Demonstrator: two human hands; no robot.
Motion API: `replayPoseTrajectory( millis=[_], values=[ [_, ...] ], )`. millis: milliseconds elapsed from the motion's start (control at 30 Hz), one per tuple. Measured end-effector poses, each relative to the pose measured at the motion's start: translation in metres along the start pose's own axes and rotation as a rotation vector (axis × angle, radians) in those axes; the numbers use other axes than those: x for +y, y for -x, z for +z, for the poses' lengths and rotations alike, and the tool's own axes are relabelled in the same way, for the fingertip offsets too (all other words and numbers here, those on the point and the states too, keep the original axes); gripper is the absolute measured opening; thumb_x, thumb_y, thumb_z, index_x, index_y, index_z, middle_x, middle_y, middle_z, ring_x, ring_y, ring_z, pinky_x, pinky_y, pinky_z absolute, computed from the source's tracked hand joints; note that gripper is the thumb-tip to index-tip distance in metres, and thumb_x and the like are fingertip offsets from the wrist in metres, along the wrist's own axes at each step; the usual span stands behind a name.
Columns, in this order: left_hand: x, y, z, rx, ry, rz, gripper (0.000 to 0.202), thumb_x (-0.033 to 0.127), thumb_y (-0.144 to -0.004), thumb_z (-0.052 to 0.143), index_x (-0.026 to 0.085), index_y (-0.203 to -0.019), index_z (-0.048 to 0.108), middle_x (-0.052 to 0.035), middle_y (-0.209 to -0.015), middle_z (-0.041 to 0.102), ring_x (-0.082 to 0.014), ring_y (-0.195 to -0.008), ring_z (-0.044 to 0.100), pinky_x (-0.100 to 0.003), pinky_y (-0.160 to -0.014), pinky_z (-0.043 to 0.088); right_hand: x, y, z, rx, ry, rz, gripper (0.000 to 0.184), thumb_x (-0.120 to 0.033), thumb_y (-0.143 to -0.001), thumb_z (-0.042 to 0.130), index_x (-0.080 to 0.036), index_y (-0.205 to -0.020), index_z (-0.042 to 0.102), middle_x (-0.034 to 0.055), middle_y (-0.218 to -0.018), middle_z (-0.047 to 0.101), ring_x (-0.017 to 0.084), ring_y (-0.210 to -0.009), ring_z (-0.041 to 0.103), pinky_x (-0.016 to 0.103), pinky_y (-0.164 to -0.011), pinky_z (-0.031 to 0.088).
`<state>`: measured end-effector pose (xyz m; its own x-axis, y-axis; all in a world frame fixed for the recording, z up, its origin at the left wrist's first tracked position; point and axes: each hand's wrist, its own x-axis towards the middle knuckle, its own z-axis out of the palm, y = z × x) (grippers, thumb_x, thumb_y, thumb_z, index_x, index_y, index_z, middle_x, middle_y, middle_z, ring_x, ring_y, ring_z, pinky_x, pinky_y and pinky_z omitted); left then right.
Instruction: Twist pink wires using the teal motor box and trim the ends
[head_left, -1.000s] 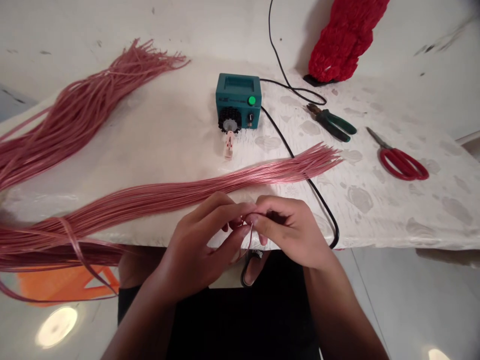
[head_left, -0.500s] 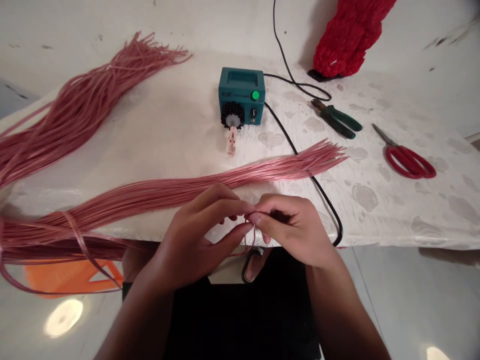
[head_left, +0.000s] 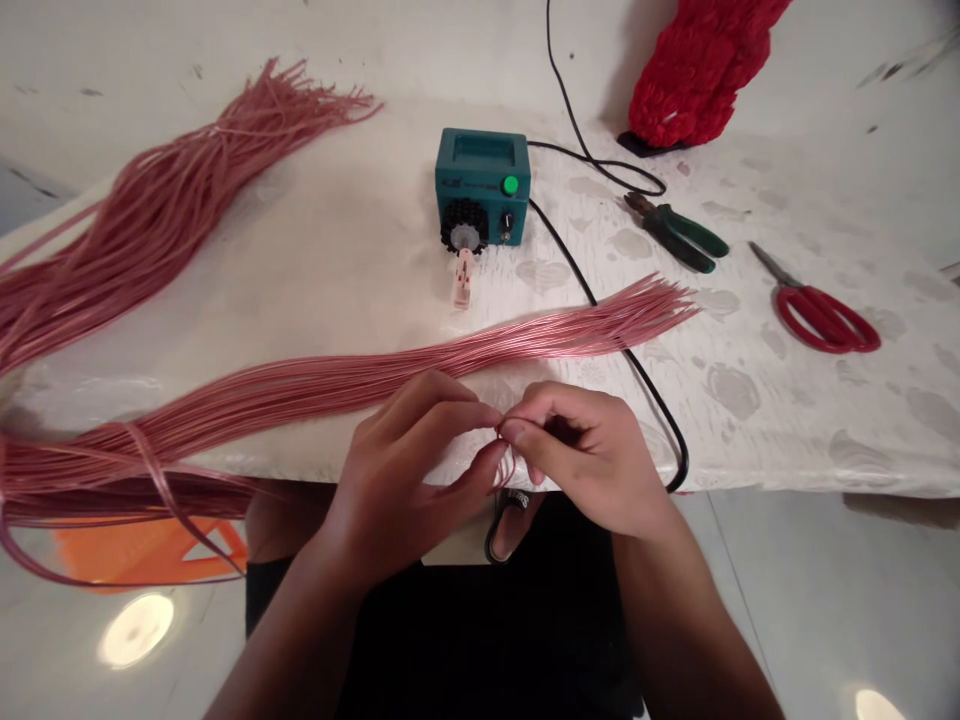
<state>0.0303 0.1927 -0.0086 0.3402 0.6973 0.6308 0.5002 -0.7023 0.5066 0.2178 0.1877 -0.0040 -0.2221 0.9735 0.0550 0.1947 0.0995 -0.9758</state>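
My left hand and my right hand meet fingertip to fingertip above the table's front edge. Pinched in the right thumb and forefinger is a thin pinkish-red cord, bent into a small loop that hangs below the fingertips. The left thumb and forefinger are closed on the same cord, close to the right fingertips; its ends are hidden. Just behind my hands, a long bundle of shiny pink cords lies across the table, its cut ends fanned out to the right.
A teal motor box with a green button stands behind the bundle. Green-handled pliers and red-handled scissors lie right. A black cable passes under the bundle. Another pink bundle lies left; a red ruffled object stands back right.
The loop of cord below my fingertips has become smaller. My left fingers have shifted slightly on the cord, and the view has moved a little.
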Motion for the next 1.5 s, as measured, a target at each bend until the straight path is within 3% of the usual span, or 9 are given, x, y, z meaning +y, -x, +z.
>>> replayPoseTrajectory(
  millis=[300, 500, 633, 800, 967, 1133, 1367, 1500],
  values=[
    [0.009, 0.008, 0.012, 0.118, -0.075, -0.015, 0.022, 0.005, -0.079, 0.074, 0.019, -0.09, 0.063, 0.0018, -0.081, 0.062, -0.0113, -0.073, 0.06, -0.026, -0.065, 0.052, 0.003, 0.001, 0.001, 0.029, -0.065, -0.049, 0.018, -0.023, -0.09, 0.066, -0.02, -0.072, 0.064, -0.0052, -0.059, 0.06, 0.007, -0.053, 0.054, 0.02, -0.049, 0.044],
    [0.014, 0.011, 0.014, 0.146, 0.116, -0.135, 0.019, 0.003, -0.081, 0.071, 0.019, -0.088, 0.065, 0.0011, -0.081, 0.062, -0.0106, -0.07, 0.058, -0.025, -0.061, 0.051, 0.004, 0.002, -0.001, 0.015, -0.075, -0.045, 0.017, -0.023, -0.091, 0.066, -0.02, -0.074, 0.063, -0.0053, -0.061, 0.059, 0.007, -0.054, 0.052, 0.02, -0.05, 0.042],
    [0.015, 0.007, 0.007, 0.016, 0.428, -0.362, 0.005, 0.014, -0.092, 0.063, 0.019, -0.09, 0.065, -0.0015, -0.083, 0.063, -0.0136, -0.076, 0.063, -0.028, -0.066, 0.053, 0.003, 0.003, -0.002, -0.006, -0.054, -0.055, 0.015, -0.026, -0.092, 0.065, -0.02, -0.079, 0.066, -0.005, -0.063, 0.059, 0.007, -0.056, 0.053, 0.021, -0.052, 0.043],
    [0.011, -0.007, -0.005, -0.21, 0.743, -0.614, 0.011, 0.028, -0.098, 0.059, 0.018, -0.097, 0.062, 0.0, -0.081, 0.067, -0.0125, -0.072, 0.068, -0.024, -0.067, 0.057, 0.005, 0.003, -0.002, -0.066, -0.104, -0.181, 0.009, -0.022, -0.091, 0.068, -0.019, -0.082, 0.07, -0.0046, -0.066, 0.061, 0.006, -0.056, 0.056, 0.019, -0.051, 0.044],
    [0.005, -0.015, -0.01, -0.401, 0.997, -0.686, 0.013, 0.029, -0.1, 0.057, 0.018, -0.094, 0.059, 0.0023, -0.07, 0.067, -0.0095, -0.062, 0.067, -0.018, -0.06, 0.055, 0.009, 0.004, -0.002, -0.093, -0.179, -0.263, 0.006, -0.014, -0.087, 0.071, -0.019, -0.084, 0.072, -0.0028, -0.072, 0.066, 0.007, -0.057, 0.058, 0.02, -0.053, 0.047],
    [0.001, -0.014, -0.01, -0.428, 1.129, -0.732, 0.015, 0.031, -0.101, 0.055, 0.018, -0.095, 0.062, 0.0043, -0.065, 0.064, -0.0045, -0.053, 0.059, -0.011, -0.049, 0.046, 0.012, 0.006, -0.003, -0.1, -0.156, -0.238, 0.003, -0.024, -0.088, 0.071, -0.021, -0.089, 0.074, -0.0003, -0.074, 0.066, 0.009, -0.054, 0.059, 0.023, -0.046, 0.045],
    [0.0, -0.003, -0.008, -0.356, 1.243, -0.745, 0.014, 0.028, -0.1, 0.054, 0.021, -0.107, 0.064, -0.0006, -0.077, 0.068, -0.0112, -0.06, 0.065, -0.021, -0.055, 0.053, 0.008, 0.005, -0.001, 0.006, -0.163, -0.233, 0.005, -0.022, -0.09, 0.07, -0.021, -0.085, 0.072, -0.0043, -0.065, 0.061, 0.006, -0.051, 0.054, 0.021, -0.047, 0.043],
    [0.005, 0.003, -0.011, -0.352, 1.104, -0.716, 0.019, 0.027, -0.096, 0.061, 0.024, -0.114, 0.061, 0.0006, -0.081, 0.067, -0.0115, -0.068, 0.064, -0.022, -0.062, 0.054, 0.008, 0.004, 0.002, 0.066, -0.158, -0.229, 0.006, -0.022, -0.089, 0.071, -0.02, -0.083, 0.073, -0.0045, -0.064, 0.06, 0.005, -0.05, 0.053, 0.019, -0.046, 0.04]
  ],
)
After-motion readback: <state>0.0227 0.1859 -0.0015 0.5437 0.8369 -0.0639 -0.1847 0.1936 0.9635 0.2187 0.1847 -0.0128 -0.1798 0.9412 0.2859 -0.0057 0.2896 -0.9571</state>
